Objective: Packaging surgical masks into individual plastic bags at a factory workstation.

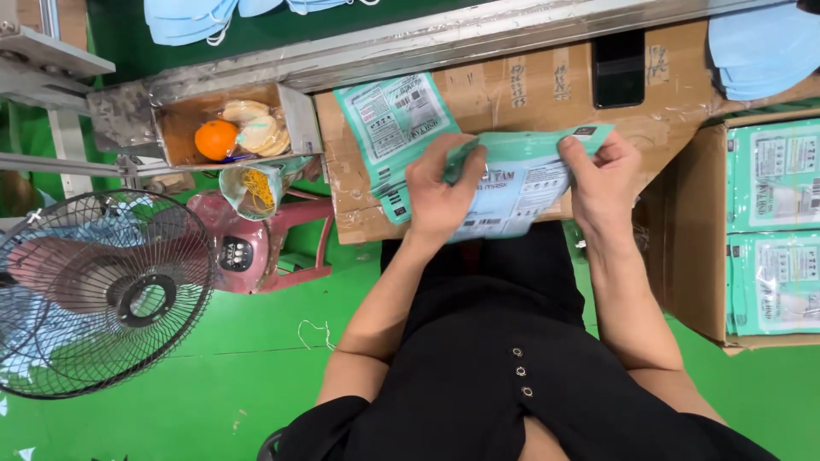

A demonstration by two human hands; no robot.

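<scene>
While gripped at both ends: teal mask packet (512, 183), long axis running left to right across the view, slightly tilted, upper edge toward the far side. Left hand (440, 192) closed on the packet's left end, thumb on top near the upper edge, fingers curled over the printed face. Right hand (602, 175) closed on the right end, thumb and forefinger pinching the upper right corner, remaining fingers folded behind. Packet thus between the two hands and touching both, neither nearer than the other; lower edge overhanging the near rim of the cardboard work surface (547, 85), above the lap in the black garment (495, 341).

Just beyond the left hand, partly covered by it: second teal packet (389, 115), lying flat on the cardboard, long axis angled away toward the upper left. To the right, well apart: open carton (683, 239) with stacked teal packets (773, 222) inside. Far side: loose blue face masks (756, 47), dark phone (619, 68). To the left: metal tray with an orange (215, 139), table fan (98, 290) on the green floor (213, 384).
</scene>
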